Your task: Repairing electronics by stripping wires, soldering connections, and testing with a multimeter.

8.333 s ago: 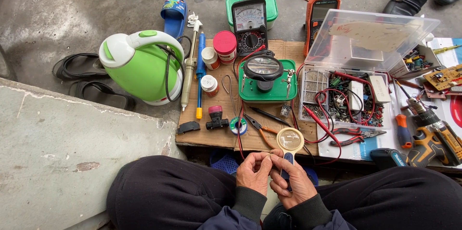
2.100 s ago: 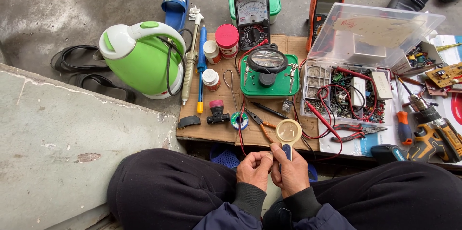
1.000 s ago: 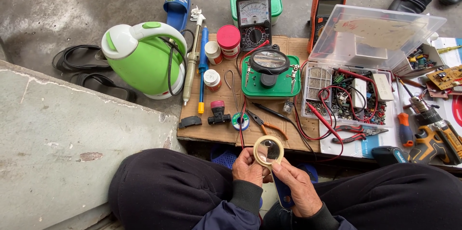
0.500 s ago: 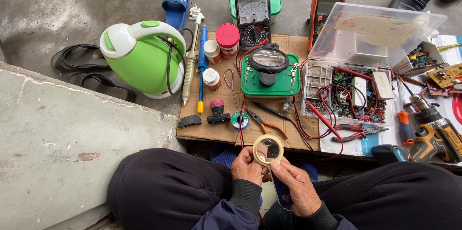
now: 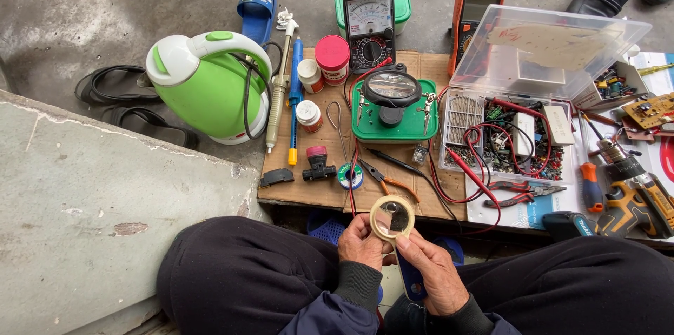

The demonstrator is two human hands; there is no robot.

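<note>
left hand (image 5: 361, 242): closed on the left side of the tape roll (image 5: 392, 216), thumb on its rim; 8 s back it was pinching something small together with the right hand, low over the lap.
right hand (image 5: 432, 272): fingers curled, tips touching the roll's lower right edge; half a second ago much the same pose.
tape roll: pale yellow ring, held face-up over the near edge of the cardboard sheet (image 5: 414, 198), just off it, above the knees. 2 s ago it lay on the cardboard's near edge; since 1 s ago it is lifted.
blue object (image 5: 409, 280): sticks down between the hands, partly hidden, kind unclear.
cardboard far edge: analog multimeter (image 5: 369, 28), unchanged.
cardboard middle: magnifier on green stand (image 5: 393, 101), same spot.
cardboard near edge: pliers (image 5: 385, 181) and small solder spool (image 5: 349, 175), just beyond the roll.
left of cardboard: green kettle (image 5: 207, 86) on the floor, unmoved.
right: open parts box (image 5: 519, 128), red leads trailing to the near edge.
</note>
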